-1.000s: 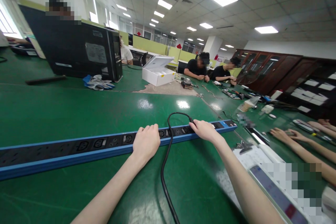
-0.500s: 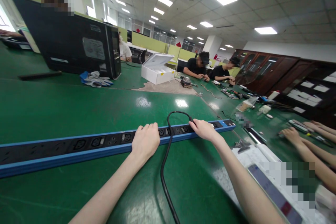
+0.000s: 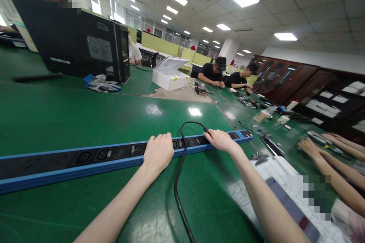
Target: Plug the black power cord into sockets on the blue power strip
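A long blue-edged black power strip [image 3: 94, 155] with a row of sockets lies across the green table, running off the left edge. My left hand [image 3: 158, 151] is closed over its middle, fingers wrapped across the top. To the right, my right hand [image 3: 219, 139] is closed on the end of a black power cord [image 3: 179, 182], right at the strip's sockets. The plug is hidden under my fingers, so I cannot tell how far it sits in a socket. From there the cord loops over the strip and down between my arms.
A clipboard with papers [image 3: 239, 190] and a phone [image 3: 292, 209] lie by my right forearm. Farther back are a computer tower [image 3: 85, 45], gloves [image 3: 101, 83], a white box [image 3: 170, 78] and a tape measure [image 3: 200, 89]. Another person's hands [image 3: 309, 148] are at the right.
The view has shifted slightly, with the background and the right-side items sliding a little left. Both hands keep their hold on the strip and cord.
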The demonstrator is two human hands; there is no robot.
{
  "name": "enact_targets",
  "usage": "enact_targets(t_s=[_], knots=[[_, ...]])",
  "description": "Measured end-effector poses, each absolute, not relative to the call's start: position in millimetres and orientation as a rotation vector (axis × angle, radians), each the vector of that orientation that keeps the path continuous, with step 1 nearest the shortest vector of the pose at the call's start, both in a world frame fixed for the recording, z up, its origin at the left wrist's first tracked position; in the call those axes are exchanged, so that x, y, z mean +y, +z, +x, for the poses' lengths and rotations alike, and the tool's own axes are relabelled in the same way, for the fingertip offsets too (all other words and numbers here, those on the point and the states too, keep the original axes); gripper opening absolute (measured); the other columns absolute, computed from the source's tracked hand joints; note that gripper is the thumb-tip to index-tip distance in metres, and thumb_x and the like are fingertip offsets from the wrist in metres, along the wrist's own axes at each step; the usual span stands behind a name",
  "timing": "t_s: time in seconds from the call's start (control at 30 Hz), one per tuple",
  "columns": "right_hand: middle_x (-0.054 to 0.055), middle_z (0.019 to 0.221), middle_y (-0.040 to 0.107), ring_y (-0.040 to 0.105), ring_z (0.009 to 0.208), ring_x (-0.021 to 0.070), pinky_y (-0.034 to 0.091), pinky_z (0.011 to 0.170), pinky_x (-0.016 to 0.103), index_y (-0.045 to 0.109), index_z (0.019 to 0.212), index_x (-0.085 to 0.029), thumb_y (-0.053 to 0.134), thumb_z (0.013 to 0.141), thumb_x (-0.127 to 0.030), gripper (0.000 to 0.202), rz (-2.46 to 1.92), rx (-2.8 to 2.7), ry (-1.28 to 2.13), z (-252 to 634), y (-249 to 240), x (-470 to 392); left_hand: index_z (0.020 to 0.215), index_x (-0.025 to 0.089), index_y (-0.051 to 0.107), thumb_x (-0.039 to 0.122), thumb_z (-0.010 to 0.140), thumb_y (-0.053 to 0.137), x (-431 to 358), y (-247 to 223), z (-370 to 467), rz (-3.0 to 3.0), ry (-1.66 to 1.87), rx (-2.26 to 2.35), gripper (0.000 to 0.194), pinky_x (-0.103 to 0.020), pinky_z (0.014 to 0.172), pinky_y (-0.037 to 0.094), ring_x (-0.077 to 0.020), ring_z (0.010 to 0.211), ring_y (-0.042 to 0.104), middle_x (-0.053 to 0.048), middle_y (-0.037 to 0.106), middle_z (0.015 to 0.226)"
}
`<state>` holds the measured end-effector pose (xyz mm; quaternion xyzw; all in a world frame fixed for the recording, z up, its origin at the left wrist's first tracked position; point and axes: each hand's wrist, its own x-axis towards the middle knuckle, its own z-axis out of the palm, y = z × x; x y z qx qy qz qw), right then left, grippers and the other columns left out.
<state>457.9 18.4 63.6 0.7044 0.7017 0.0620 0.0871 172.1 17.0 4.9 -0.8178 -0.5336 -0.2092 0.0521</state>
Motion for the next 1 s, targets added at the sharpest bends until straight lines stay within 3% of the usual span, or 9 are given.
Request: enact_targets(t_s=[0.37, 0.83, 1.0], knots=[[0.011, 0.101, 0.074, 0.069, 0.098, 0.0246, 0.043, 0.081, 0.029, 0.063, 0.105, -0.021, 0.018, 0.105, -0.061, 0.059, 2.183, 2.136, 0.178, 458.7, 56.4, 12.6, 0.095, 0.016, 0.061, 0.015, 0.095, 0.034, 14.3, 5.4, 170.7, -2.459, -0.671, -1.600, 0.027, -0.039, 0.078, 0.039, -0.0272, 0.086, 0.065, -0.013, 0.070, 0.090], [0.011, 0.092, 0.075, 0.069, 0.085, 0.0223, 0.037, 0.069, 0.027, 0.069, 0.085, -0.019, 0.030, 0.104, -0.056, 0.058, 2.017, 2.216, 0.235, 468.4, 66.8, 27.9, 0.095, 0.015, 0.061, 0.015, 0.096, 0.034, 15.4, 5.9, 173.3, -2.470, -0.618, -1.590, 0.027, -0.038, 0.079, 0.040, -0.0270, 0.086, 0.066, -0.013, 0.070, 0.090], [0.008, 0.079, 0.072, 0.065, 0.072, 0.0195, 0.034, 0.062, 0.026, 0.066, 0.079, -0.018, 0.029, 0.105, -0.050, 0.056, 2.110, 2.333, 0.236, 471.8, 104.1, 12.7, 0.094, 0.016, 0.061, 0.015, 0.095, 0.035, 17.4, 5.9, 173.7, -2.473, -0.612, -1.605, 0.026, -0.038, 0.078, 0.039, -0.0265, 0.085, 0.066, -0.013, 0.071, 0.090]])
